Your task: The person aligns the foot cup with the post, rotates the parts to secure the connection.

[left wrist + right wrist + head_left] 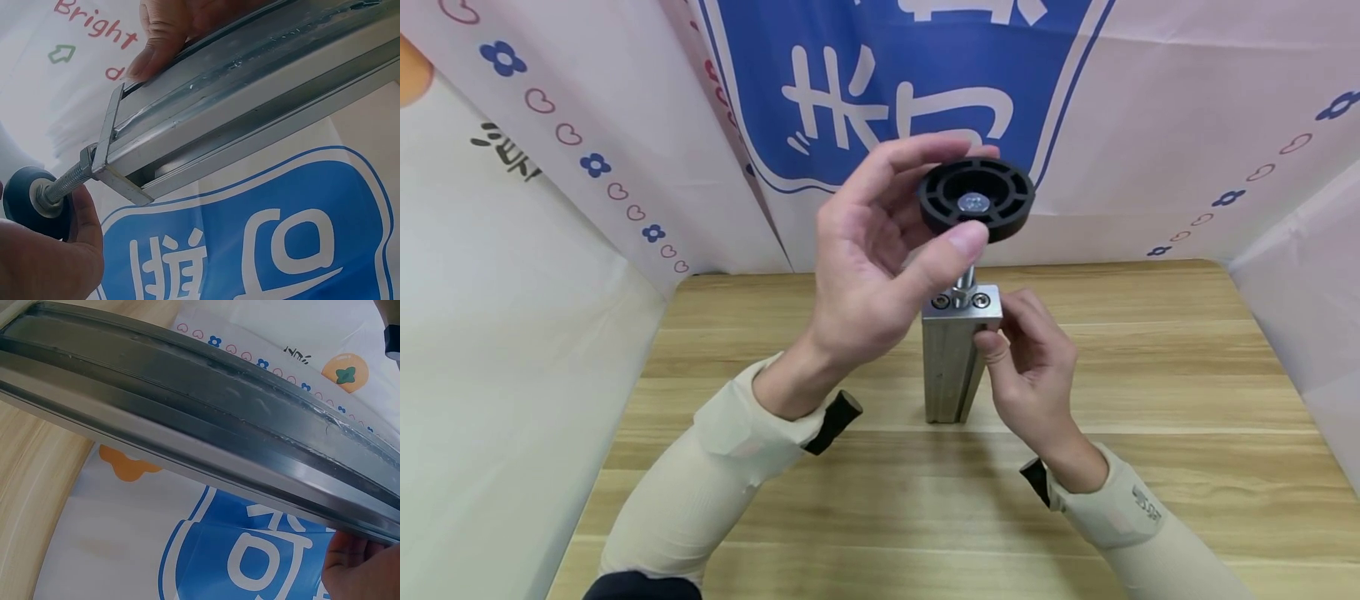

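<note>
An aluminium profile [951,362] stands upright on the table, with a metal end plate [985,310] across its top. From that plate rises the threaded stud [70,180] of a levelling foot, with a nut [87,156] against the plate. The foot's round black base [1018,204] is uppermost, a bolt head [973,202] in its middle. My left hand [868,258] grips the base by its rim, thumb in front and fingers behind. Lower down, my right hand [1037,362] holds the profile's upper right side, just under the plate; part of its fingers is hidden behind the profile.
The wood-grain table [760,500] extends around the profile. Behind it hangs a printed cloth [1150,167] with a blue sign, and white cloth walls [497,333] close in the sides. Each wrist carries a pale cuff [760,417] with a dark camera piece [835,421].
</note>
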Action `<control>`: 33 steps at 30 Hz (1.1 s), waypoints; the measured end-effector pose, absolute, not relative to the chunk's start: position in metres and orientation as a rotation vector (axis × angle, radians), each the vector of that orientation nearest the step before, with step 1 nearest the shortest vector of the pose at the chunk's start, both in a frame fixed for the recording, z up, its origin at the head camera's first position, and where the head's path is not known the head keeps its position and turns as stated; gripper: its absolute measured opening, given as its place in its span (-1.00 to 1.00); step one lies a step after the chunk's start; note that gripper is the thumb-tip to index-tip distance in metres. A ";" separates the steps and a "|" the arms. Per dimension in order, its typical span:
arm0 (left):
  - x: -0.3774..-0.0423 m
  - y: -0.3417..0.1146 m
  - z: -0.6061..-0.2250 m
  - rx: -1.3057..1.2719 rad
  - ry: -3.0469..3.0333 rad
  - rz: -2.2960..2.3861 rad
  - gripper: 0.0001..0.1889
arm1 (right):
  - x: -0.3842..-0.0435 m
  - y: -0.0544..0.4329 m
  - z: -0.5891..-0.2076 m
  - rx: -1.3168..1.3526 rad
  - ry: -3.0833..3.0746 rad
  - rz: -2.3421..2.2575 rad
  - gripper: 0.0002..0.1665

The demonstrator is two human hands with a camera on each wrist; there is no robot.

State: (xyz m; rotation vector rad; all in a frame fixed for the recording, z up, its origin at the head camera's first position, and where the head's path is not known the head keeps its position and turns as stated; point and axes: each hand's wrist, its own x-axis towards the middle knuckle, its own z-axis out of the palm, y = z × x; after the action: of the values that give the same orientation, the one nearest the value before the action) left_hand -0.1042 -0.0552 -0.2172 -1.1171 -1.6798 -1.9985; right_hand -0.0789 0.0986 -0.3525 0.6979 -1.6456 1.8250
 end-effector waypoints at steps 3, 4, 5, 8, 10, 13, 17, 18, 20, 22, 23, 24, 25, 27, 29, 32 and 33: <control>-0.104 -0.056 -0.217 -1.122 -1.690 -1.992 -0.41 | -0.079 0.098 -0.352 0.711 -1.633 1.830 -0.33; -0.104 -0.055 -0.216 -1.124 -1.695 -1.987 -0.40 | -0.079 0.098 -0.352 0.714 -1.631 1.830 -0.33; -0.104 -0.055 -0.216 -1.125 -1.699 -1.983 -0.39 | -0.079 0.098 -0.353 0.716 -1.631 1.830 -0.33; -0.103 -0.055 -0.215 -1.119 -1.712 -1.968 -0.36 | -0.079 0.098 -0.353 0.721 -1.629 1.831 -0.33; -0.103 -0.055 -0.215 -1.110 -1.720 -1.962 -0.35 | -0.079 0.098 -0.353 0.723 -1.627 1.832 -0.33; -0.103 -0.054 -0.215 -1.100 -1.725 -1.960 -0.35 | -0.079 0.098 -0.353 0.724 -1.625 1.831 -0.32; -0.104 -0.054 -0.216 -1.094 -1.713 -1.976 -0.34 | -0.079 0.098 -0.353 0.723 -1.627 1.828 -0.32; -0.104 -0.054 -0.216 -1.092 -1.709 -1.982 -0.34 | -0.079 0.098 -0.353 0.722 -1.628 1.826 -0.31; -0.103 -0.054 -0.217 -1.088 -1.705 -1.994 -0.34 | -0.079 0.098 -0.353 0.719 -1.630 1.825 -0.31; -0.103 -0.054 -0.217 -1.087 -1.704 -2.000 -0.35 | -0.079 0.098 -0.353 0.713 -1.634 1.823 -0.31; -0.104 -0.054 -0.218 -1.085 -1.703 -2.000 -0.36 | -0.079 0.098 -0.353 0.712 -1.634 1.822 -0.31; -0.104 -0.054 -0.218 -1.085 -1.702 -2.001 -0.36 | -0.079 0.098 -0.353 0.709 -1.635 1.822 -0.31; -0.104 -0.054 -0.218 -1.086 -1.700 -2.001 -0.37 | -0.079 0.098 -0.353 0.707 -1.636 1.822 -0.31; -0.105 -0.054 -0.219 -1.084 -1.694 -2.000 -0.38 | -0.079 0.099 -0.354 0.701 -1.642 1.819 -0.32; -0.105 -0.054 -0.219 -1.084 -1.687 -2.000 -0.39 | -0.079 0.099 -0.354 0.699 -1.647 1.816 -0.32; -0.106 -0.055 -0.220 -1.086 -1.677 -2.002 -0.40 | -0.078 0.099 -0.354 0.695 -1.650 1.813 -0.32; -0.106 -0.055 -0.220 -1.090 -1.673 -2.005 -0.40 | -0.078 0.098 -0.354 0.693 -1.651 1.812 -0.32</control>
State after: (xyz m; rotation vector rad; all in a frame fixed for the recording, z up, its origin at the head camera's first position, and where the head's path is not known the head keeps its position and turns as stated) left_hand -0.1058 -0.0547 -0.2204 -1.0896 -1.6731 -2.0054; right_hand -0.0783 0.0985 -0.3536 0.6934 -1.6512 1.8122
